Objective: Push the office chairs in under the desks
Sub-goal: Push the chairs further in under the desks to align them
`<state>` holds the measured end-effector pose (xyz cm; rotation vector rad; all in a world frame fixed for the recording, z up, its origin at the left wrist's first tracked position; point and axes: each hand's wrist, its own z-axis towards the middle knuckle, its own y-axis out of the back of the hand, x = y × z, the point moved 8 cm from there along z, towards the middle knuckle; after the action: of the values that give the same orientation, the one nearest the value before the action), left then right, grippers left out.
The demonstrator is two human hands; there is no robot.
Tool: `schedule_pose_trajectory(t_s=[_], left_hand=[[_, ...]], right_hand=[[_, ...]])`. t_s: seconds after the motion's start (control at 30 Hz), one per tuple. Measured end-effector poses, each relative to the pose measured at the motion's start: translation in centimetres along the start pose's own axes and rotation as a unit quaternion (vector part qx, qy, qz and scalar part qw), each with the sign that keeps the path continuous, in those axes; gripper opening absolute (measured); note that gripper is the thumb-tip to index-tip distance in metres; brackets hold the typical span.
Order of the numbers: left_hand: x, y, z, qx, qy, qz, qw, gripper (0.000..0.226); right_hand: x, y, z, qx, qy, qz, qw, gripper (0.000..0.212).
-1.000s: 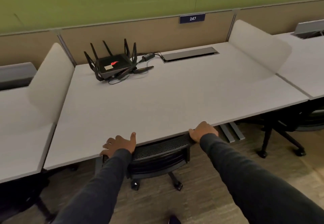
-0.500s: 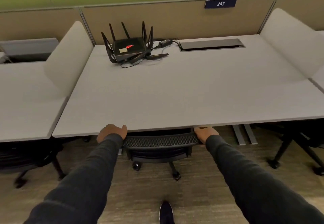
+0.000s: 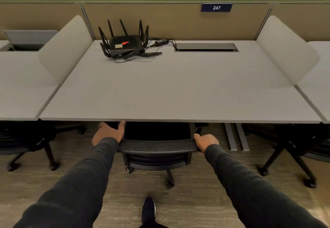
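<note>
Mostly, chair (image 3: 157,146) beneath desk (image 3: 178,94).

My dark charcoal left sleeve (image 3: 85,174) and right sleeve (image 3: 241,179) reach my wrists; left grip (image 3: 109,132), right grip (image 3: 207,141) bare; dark shoe (image 3: 148,208) at six o'clock.

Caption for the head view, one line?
The office chair sits tucked under the desk, left hand and right hand holding its mesh backrest; router at the rear.
</note>
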<state>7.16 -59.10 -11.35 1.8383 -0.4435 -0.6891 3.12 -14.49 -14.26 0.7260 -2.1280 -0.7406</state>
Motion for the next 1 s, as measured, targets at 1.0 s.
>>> schedule_pose_trajectory(t_s=[1.0], left_hand=[[-10.5, -3.7, -3.8, 0.046, -0.003, -0.017, 0.999, 0.12]], right_hand=[[-2.3, 9.0, 7.1, -0.005, 0.001, -0.023, 1.0, 0.04]])
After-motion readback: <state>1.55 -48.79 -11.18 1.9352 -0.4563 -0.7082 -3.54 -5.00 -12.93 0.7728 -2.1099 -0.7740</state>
